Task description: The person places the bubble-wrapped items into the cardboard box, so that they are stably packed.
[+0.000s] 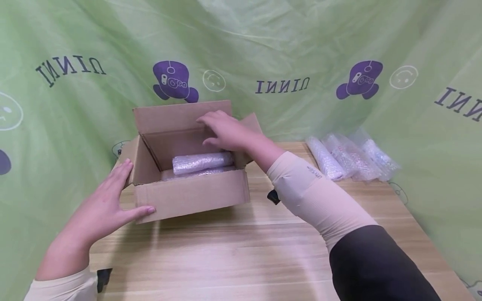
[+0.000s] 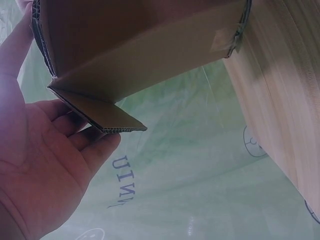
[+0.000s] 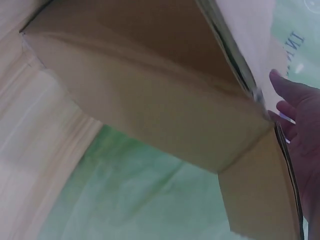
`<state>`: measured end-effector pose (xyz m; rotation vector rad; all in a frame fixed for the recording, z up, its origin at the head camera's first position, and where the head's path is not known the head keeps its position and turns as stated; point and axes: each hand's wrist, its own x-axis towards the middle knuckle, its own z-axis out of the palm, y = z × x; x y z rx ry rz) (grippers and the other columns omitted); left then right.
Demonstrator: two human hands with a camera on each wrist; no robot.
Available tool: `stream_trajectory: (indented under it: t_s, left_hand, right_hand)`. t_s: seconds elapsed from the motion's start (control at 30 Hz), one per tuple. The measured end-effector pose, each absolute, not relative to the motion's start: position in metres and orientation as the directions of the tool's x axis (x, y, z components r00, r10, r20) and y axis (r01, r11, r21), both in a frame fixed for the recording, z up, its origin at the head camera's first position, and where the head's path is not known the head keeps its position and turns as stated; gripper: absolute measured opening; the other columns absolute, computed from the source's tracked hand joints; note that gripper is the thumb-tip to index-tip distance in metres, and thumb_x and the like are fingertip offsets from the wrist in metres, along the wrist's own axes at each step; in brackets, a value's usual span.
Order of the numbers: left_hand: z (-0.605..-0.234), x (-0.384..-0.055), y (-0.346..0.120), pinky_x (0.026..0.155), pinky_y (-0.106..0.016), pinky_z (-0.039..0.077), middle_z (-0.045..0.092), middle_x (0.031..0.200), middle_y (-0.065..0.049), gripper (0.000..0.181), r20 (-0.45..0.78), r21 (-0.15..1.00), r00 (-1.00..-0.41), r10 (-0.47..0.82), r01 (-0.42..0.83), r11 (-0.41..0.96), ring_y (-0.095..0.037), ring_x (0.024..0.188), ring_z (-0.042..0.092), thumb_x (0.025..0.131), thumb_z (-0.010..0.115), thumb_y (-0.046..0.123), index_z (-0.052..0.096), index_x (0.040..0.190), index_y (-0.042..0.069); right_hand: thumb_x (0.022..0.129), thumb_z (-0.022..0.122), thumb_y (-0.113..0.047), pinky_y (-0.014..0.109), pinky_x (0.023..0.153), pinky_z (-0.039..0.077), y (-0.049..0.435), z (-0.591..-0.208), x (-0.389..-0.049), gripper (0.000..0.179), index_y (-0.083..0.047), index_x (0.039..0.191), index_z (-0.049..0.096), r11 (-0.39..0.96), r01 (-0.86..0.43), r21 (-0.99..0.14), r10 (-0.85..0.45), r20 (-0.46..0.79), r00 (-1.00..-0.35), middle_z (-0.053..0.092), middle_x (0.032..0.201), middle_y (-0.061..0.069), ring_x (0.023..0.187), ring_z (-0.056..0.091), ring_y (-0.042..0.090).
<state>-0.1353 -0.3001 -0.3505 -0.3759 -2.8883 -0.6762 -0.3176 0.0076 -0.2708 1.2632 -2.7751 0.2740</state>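
Note:
A cardboard box [image 1: 192,194] stands on the table with its top flaps spread outward. Inside lie bubble-wrapped rolls [image 1: 202,162], one partly covering another. At the left front corner, my left hand [image 1: 101,205] holds the box, thumb against the front wall and fingers at the left flap [image 1: 132,161]. The left wrist view shows those fingers bent behind the flap [image 2: 100,111]. My right hand [image 1: 229,131] hovers over the right side of the box, fingers loosely bent and nothing in them. In the right wrist view, that hand [image 3: 302,135] shows beyond the box edge.
Several bubble-wrapped packages [image 1: 350,159] lie at the back right of the wooden table [image 1: 233,251]. A green printed curtain [image 1: 286,46] hangs close behind the box and along the sides.

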Motion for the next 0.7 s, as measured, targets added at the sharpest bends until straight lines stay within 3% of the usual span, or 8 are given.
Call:
stream_trajectory:
  t_s: [0.2, 0.4, 0.7]
  left_hand:
    - [-0.351, -0.137, -0.299, 0.118, -0.062, 0.012, 0.001, 0.166, -0.002, 0.12, 0.215, 0.42, -0.953, 0.213, 0.287, 0.861, -0.034, 0.152, 0.007, 0.075, 0.079, 0.056, 0.002, 0.16, 0.02]
    - [-0.352, -0.139, -0.298, 0.118, -0.063, 0.012, 0.0, 0.166, -0.001, 0.12, 0.207, 0.43, -0.955, 0.215, 0.286, 0.856, -0.033, 0.152, 0.006, 0.075, 0.079, 0.055, 0.001, 0.159, 0.022]
    - [-0.35, -0.137, -0.301, 0.117, -0.065, 0.01, -0.004, 0.166, 0.001, 0.12, 0.179, 0.434, -0.963, 0.201, 0.26, 0.862, -0.035, 0.152, 0.003, 0.076, 0.079, 0.056, -0.001, 0.159, 0.021]
  right_hand:
    - [0.095, 0.063, -0.042, 0.035, 0.119, 0.028, 0.038, -0.252, -0.319, 0.062, -0.012, 0.146, 0.044, 0.661, -0.725, -0.194, -0.687, 0.234, -0.688, 0.047, 0.148, 0.004, 0.14, 0.036, 0.021]
    - [0.096, 0.059, -0.045, 0.035, 0.121, 0.024, 0.083, -0.241, -0.327, 0.064, -0.011, 0.147, 0.042, 0.698, -0.644, -0.314, -0.552, 0.336, -0.763, 0.044, 0.15, 0.005, 0.142, 0.035, 0.02]
    - [0.096, 0.06, -0.04, 0.041, 0.114, 0.035, 0.163, -0.253, -0.337, 0.067, -0.007, 0.149, 0.037, 0.691, -0.483, -0.537, -0.327, 0.364, -0.872, 0.043, 0.148, 0.011, 0.136, 0.041, 0.025]
